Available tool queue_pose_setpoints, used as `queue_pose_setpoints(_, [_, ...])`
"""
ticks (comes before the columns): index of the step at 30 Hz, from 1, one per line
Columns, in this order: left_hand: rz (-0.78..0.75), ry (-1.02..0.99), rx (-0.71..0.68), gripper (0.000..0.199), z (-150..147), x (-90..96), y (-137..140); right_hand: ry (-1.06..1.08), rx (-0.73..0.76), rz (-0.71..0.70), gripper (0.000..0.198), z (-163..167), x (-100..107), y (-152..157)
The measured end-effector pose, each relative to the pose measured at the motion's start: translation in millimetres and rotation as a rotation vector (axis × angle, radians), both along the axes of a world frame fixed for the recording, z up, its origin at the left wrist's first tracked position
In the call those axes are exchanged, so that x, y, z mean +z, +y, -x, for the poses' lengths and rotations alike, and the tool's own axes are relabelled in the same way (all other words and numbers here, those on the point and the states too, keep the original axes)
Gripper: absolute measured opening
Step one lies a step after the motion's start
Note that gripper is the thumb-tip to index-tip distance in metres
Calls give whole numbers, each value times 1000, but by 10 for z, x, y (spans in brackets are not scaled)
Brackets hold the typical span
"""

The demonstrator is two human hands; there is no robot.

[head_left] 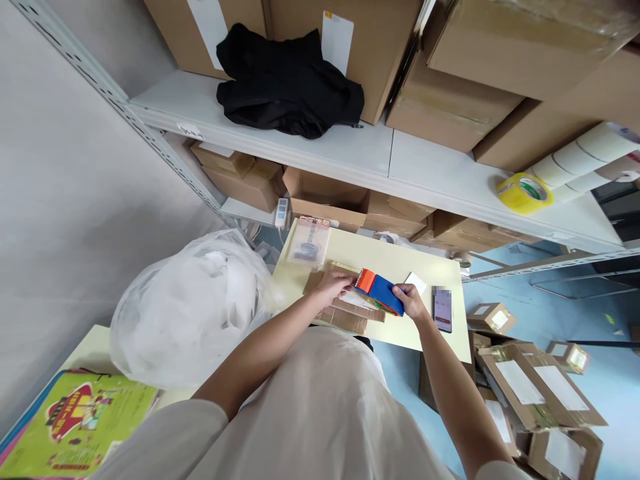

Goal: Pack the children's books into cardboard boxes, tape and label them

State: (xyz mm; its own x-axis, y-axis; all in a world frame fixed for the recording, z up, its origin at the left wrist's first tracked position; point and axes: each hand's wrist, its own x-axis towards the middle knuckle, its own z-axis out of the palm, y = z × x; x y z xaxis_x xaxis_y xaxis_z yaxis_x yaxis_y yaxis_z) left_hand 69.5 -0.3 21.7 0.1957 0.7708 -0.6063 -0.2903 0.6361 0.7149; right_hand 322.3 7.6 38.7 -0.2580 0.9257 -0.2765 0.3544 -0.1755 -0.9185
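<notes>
A blue and orange tape dispenser (384, 293) is gripped at its rear end by my right hand (412, 301), with the thumb on top. At the dispenser's toothed orange front, my left hand (334, 287) has its fingers pinched together; whatever they hold is too small to make out. Beneath the dispenser lies a flat cardboard box (345, 321) with a white label, partly covered by my hands and the dispenser. All this is over a pale yellow table (395, 261).
A phone (442, 309) and a white card (416, 283) lie at the table's right, a plastic-wrapped packet (309, 241) at its left. Left of me bulges a large clear bag (190, 307). A shelf (400, 157) spans the front, carrying cartons and yellow tape (525, 193). Boxes (535, 383) crowd the right floor.
</notes>
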Motion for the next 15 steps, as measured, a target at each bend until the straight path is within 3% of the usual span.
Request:
queue_pose_setpoints(3, [-212, 230, -43, 15, -31, 6, 10, -21, 21, -35, 58, 51, 82, 22])
queue_pose_setpoints(6, [-407, 373, -89, 24, 21, 22, 9, -57, 85, -77, 57, 70, 206, 45])
queue_pose_setpoints(12, [-408, 504, 86, 36, 682, -53, -67, -223, 103, -138, 54, -190, 451, -44])
queue_pose_setpoints(15, [-340, 547, 79, 39, 988, -190, -120, -313, 110, -137, 54, -288, 477, -93])
